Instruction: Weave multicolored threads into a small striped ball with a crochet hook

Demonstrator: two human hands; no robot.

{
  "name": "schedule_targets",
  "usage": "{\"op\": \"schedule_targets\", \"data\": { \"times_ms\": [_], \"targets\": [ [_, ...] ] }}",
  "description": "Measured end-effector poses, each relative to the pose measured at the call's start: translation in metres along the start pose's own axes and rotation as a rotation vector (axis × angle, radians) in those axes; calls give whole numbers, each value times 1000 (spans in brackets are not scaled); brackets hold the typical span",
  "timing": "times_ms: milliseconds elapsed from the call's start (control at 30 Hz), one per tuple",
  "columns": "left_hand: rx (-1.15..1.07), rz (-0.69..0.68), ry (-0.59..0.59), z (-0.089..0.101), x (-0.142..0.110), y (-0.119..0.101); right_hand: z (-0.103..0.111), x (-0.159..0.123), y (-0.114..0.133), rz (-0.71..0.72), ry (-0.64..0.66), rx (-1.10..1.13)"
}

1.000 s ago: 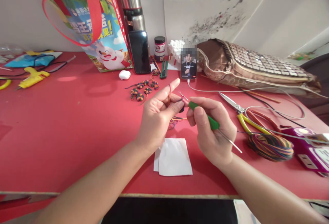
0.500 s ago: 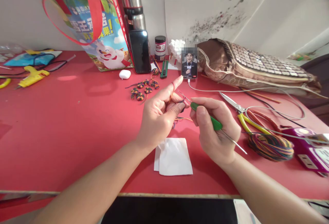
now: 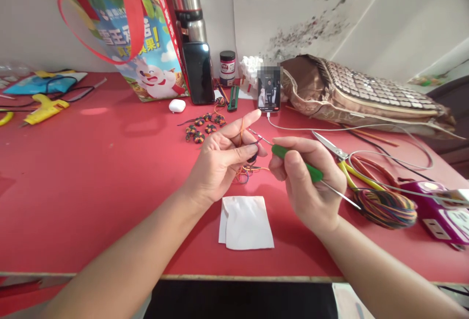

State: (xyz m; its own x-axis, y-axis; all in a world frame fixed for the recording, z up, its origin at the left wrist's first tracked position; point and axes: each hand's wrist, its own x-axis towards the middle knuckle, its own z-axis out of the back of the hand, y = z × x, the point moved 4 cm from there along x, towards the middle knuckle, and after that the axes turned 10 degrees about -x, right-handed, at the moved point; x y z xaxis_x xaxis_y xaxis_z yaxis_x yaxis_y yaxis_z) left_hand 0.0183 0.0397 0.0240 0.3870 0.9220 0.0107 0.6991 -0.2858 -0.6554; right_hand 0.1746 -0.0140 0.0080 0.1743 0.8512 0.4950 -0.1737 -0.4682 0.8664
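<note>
Between thumb and fingers, my left hand (image 3: 223, 155) pinches a small dark piece of crochet (image 3: 252, 158). An orange strand of yarn (image 3: 241, 131) loops around its raised index finger. My right hand (image 3: 308, 177) is closed round the green handle of a crochet hook (image 3: 315, 172). The hook's thin metal tip points left and meets the yarn just above the left thumb; whether it sits inside a loop is too small to tell. Loose multicoloured yarn (image 3: 244, 175) lies below the left hand. Several finished-looking crochet balls (image 3: 199, 137) rest on the table beyond it.
A folded white paper (image 3: 249, 223) lies near the red table's front edge. Scissors (image 3: 342, 155), a yarn skein (image 3: 386, 207) and a purple power strip (image 3: 439, 211) are at right. A phone (image 3: 268, 92) on a cable, a bag (image 3: 366, 84) and a glue gun (image 3: 46, 109) lie farther off.
My right hand has shifted slightly right, and the hook's handle with it. The left thumb now lies flatter across the crochet piece. The picture on the phone has changed.
</note>
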Motion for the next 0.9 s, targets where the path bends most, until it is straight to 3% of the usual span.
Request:
{"op": "schedule_targets", "data": {
  "times_ms": [367,733,900],
  "targets": [
    [-87,86,-75,3,0,-7,1,3,3,-16,-3,44],
    [-196,183,-88,8,1,-13,7,7,5,47,68,-22],
    [-277,299,-37,12,3,-12,8,10,7,79,100,-9]
  ]
}}
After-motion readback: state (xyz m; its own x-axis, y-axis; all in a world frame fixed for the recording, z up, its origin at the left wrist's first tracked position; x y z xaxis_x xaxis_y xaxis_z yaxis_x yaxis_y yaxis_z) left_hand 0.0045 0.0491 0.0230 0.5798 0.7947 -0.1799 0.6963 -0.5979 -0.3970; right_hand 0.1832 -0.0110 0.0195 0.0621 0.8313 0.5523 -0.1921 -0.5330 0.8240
